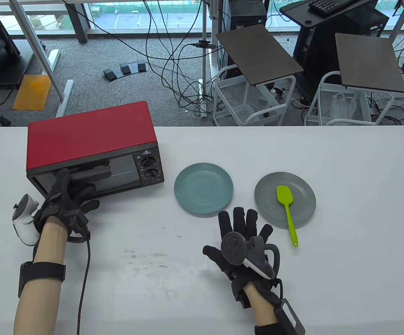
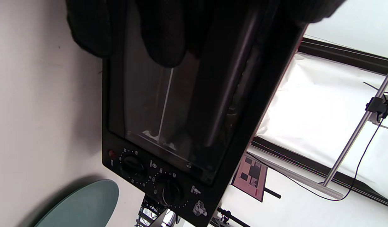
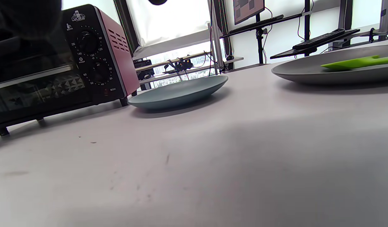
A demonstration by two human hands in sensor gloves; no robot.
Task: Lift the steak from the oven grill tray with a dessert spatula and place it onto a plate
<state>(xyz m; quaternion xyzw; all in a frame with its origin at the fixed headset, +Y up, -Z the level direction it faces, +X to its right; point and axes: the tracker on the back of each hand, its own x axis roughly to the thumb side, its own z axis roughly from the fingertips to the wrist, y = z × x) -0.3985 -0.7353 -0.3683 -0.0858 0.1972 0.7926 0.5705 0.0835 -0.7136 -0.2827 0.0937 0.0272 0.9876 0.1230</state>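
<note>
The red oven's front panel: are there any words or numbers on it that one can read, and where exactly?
"230", "180", "150", "120": round the upper dial of the oven.
"60", "50", "40", "30", "20", "10": round the lower dial.
Brand logo above the dials: too small to read.
Small label under the upper dial: blurred.

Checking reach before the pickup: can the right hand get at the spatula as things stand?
Probably yes: the right hand lies open on the table just left of the spatula, whose handle overhangs the grey plate, nothing between.
</note>
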